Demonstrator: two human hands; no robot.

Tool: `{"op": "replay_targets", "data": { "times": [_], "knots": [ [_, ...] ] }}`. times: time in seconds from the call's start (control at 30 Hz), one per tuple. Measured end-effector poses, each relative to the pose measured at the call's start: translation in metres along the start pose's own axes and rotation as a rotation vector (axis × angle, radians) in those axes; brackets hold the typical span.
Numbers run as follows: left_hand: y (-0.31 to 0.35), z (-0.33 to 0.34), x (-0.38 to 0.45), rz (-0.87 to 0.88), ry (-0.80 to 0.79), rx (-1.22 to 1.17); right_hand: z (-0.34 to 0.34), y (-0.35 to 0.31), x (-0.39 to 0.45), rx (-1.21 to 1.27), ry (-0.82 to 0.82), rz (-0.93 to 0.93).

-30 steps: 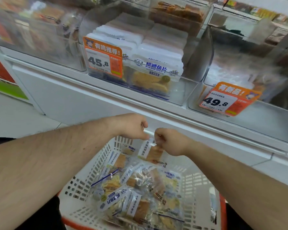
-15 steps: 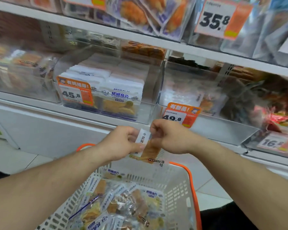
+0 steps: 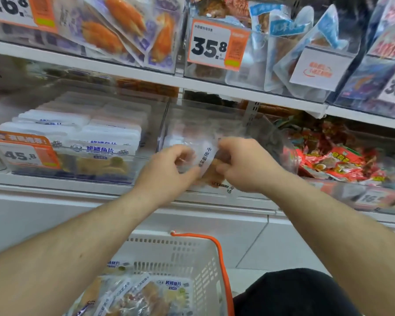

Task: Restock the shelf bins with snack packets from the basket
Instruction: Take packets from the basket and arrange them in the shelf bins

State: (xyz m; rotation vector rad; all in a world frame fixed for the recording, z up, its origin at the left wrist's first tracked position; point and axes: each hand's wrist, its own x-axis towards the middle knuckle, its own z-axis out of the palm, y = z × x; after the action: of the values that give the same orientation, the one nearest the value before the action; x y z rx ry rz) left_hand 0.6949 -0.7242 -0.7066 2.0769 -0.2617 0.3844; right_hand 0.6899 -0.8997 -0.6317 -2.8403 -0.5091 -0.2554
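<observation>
A clear snack packet (image 3: pixel 209 165) with a white label and brown contents is held between my two hands in front of the middle clear shelf bin (image 3: pixel 205 124). My left hand (image 3: pixel 169 169) pinches its left side and my right hand (image 3: pixel 242 165) grips its right side. Below, the white basket (image 3: pixel 192 252) with an orange handle holds several more packets (image 3: pixel 146 293). The bin to the left (image 3: pixel 78 137) is packed with white fish-slice packets behind a 45.8 price tag.
A bin of red packets (image 3: pixel 342 160) sits to the right. The upper shelf (image 3: pixel 146 74) carries bins of orange and blue packets with a 35.8 price tag (image 3: pixel 217 44). White floor tiles lie below the shelf base.
Both hands have lifted the packet out of the basket and up to the front of the middle bin. The view has tilted upward, showing the upper shelf.
</observation>
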Motion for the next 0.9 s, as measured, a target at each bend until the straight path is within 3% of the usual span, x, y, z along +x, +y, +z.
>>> {"op": "replay_targets", "data": {
  "times": [0.1,0.23,0.37,0.53,0.9],
  "knots": [
    [0.005,-0.004,0.02,0.224,0.19,0.407,-0.029,0.021,0.008,-0.077,0.175,0.027],
    [-0.006,-0.003,0.043,0.049,0.138,0.573,-0.042,0.047,0.021,-0.238,0.249,-0.025],
    [-0.024,0.006,0.045,-0.133,0.107,0.55,-0.024,0.081,0.053,-0.313,0.132,0.067],
    [-0.024,0.016,0.044,-0.142,0.2,0.644,0.014,0.108,0.089,-0.306,-0.112,0.171],
    [-0.033,0.022,0.046,-0.115,0.25,0.685,0.055,0.129,0.137,-0.345,-0.153,0.131]
  ]
}}
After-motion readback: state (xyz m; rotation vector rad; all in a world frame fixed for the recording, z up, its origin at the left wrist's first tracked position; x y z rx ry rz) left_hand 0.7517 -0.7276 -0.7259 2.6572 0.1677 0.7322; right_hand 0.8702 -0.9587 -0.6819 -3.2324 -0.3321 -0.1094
